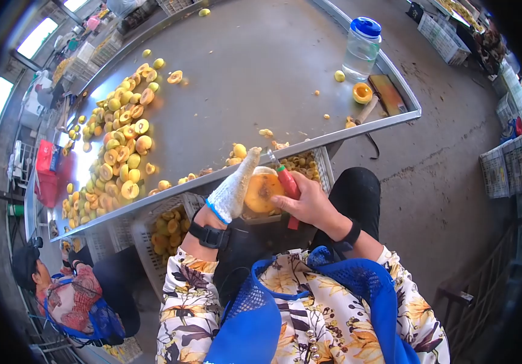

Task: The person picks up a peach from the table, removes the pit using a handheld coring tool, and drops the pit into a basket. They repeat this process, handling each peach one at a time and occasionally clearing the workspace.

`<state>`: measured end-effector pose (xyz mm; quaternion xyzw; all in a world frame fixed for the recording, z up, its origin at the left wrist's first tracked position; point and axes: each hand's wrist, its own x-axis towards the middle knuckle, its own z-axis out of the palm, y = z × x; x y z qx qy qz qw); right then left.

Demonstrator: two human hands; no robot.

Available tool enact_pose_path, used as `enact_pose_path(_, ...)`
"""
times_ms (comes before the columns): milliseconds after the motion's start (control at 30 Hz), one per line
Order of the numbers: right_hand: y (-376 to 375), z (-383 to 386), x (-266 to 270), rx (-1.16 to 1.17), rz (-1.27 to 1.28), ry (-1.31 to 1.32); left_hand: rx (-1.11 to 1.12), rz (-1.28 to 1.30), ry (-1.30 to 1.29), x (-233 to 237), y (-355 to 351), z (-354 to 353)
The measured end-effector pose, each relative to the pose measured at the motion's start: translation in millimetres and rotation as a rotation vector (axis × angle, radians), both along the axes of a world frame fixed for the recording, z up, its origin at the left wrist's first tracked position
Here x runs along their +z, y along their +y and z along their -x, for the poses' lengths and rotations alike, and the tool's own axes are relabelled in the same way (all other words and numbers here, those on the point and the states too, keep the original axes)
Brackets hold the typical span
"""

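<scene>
My left hand (234, 189), in a white knitted glove with blue trim, is at the table's near edge, its fingers pointing up beside a round orange-yellow piece (262, 192) with a brown centre. What the gloved fingers hold, if anything, is hidden. In my bare right hand (307, 200) is a red-handled tool (288, 182) with a green band and a metal end pointing toward the table. The right thumb reaches over the round piece. Small fruit bits (238, 151) lie on the table just beyond my hands.
The metal table (242, 73) bears a heap of halved fruit (115, 145) at left. A blue-lidded jar (362, 48) and a hollow fruit half (362, 93) are at right. Crates of fruit (167, 233) stand under the near edge. A co-worker (79, 297) sits at lower left.
</scene>
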<state>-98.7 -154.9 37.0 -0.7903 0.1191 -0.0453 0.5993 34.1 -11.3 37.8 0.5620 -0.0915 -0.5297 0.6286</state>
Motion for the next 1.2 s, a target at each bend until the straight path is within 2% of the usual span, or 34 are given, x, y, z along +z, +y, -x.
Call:
enact_pose_path(100,6,-9,-24,-0.112,-0.159,-0.122,0.131,0.148,-0.008,2,-1,6)
enact_pose_path(167,14,-12,-19,-0.228,-0.539,-0.054,0.271,0.261,0.062,29,-6,32)
enact_pose_path(233,25,-17,-15,-0.308,-0.866,0.027,0.446,0.269,-0.053,-2,-10,41)
enact_pose_path(333,42,-25,-27,-0.38,-0.358,0.035,0.67,0.272,-0.056,-29,-14,38)
enact_pose_path(367,42,-15,-24,-0.32,-0.008,-0.042,0.707,0.262,-0.053,-35,-12,33)
enact_pose_path(467,42,3,-10,-0.117,0.16,0.082,0.71,0.232,-0.151,-29,-7,32)
enact_pose_path(633,46,13,-12,-0.114,0.292,0.071,0.757,0.169,-0.239,-26,-14,35)
enact_pose_path(733,47,14,-11,-0.126,0.297,0.075,0.752,0.249,-0.28,-26,-19,42)
enact_pose_path(833,50,16,-12,-0.106,0.29,0.086,0.734,0.167,-0.604,-27,-21,49)
enact_pose_path(933,45,20,-12,-0.013,0.313,0.081,0.621,0.129,-0.343,-19,-14,38)
enact_pose_path(967,41,19,-12,0.034,0.332,0.091,0.554,0.12,-0.376,-18,-12,32)
enact_pose_path(1067,30,20,-21,0.163,0.384,0.066,0.226,0.005,-0.156,-16,-1,8)
enact_pose_path(1200,23,13,-23,0.257,0.346,0.134,0.189,-0.007,-0.107,-16,1,1)
